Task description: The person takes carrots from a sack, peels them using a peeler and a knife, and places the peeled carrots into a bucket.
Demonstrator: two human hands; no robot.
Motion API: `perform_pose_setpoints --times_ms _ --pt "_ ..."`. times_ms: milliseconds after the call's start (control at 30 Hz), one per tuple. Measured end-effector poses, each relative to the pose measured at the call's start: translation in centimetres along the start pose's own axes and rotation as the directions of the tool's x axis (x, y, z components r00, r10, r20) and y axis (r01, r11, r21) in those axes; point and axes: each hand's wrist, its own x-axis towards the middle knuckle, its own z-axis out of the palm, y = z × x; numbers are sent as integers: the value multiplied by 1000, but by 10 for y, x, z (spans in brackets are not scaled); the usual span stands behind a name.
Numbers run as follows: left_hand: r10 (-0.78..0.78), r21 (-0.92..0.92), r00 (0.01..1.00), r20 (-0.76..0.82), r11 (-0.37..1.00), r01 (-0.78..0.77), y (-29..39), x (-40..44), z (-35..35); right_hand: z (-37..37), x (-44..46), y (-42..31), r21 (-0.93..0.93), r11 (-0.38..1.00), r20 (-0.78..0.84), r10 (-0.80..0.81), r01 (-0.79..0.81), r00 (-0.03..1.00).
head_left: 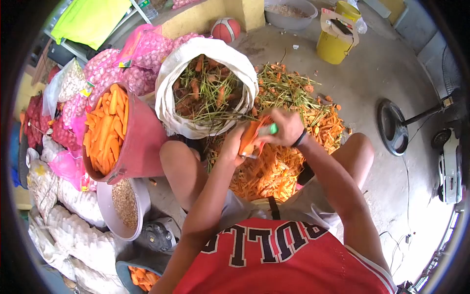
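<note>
My left hand is closed around a carrot, held over the space between my knees. My right hand grips a green-handled peeler right against the carrot; its blade is partly hidden. Under both hands spreads a heap of orange carrot peelings, with green stems and cut carrot tops at its far side. Just beyond my left hand stands an open white sack of unpeeled carrots with stems. Peeled carrots fill a red bucket, which leans at my left.
Pink mesh bags of bulbs and white sacks line the left side. A pale basin and a dark tub holding carrots stand near my left. A basketball, yellow bucket and round stand base lie farther out.
</note>
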Motion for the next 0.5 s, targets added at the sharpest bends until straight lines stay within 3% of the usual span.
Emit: perform_pose_setpoints --times_ms 67,100,133,200,267,300,333,400,433,500 --pt "-42 70 999 4 997 42 2 -8 4 3 1 29 -5 996 -101 93 -94 991" --pt "-52 57 998 -26 997 54 4 -10 7 -4 5 35 55 947 -69 320 -316 945" --pt "-60 43 997 -50 997 62 6 -10 11 -9 8 38 -85 931 -126 343 -355 931" --pt "-23 24 995 -97 999 26 8 -6 15 -2 4 24 60 953 -118 301 -296 946" --pt "-49 -60 994 -93 997 44 4 0 9 0 3 -5 67 994 -62 -78 82 995" --pt "-13 -18 982 -187 1000 10 4 -2 16 1 3 -1 27 995 -25 -94 95 995" --pt "-28 -11 993 -115 1000 26 4 -5 14 5 -1 4 -6 995 12 -100 100 995" --pt "-63 10 997 33 998 63 6 -9 8 0 3 28 0 993 -96 117 -118 989" --pt "-76 62 997 -33 995 78 8 -11 9 -4 6 36 20 950 -64 312 -311 948" --pt "-35 17 997 -73 999 36 8 -7 13 0 0 28 37 955 -75 296 -294 952"
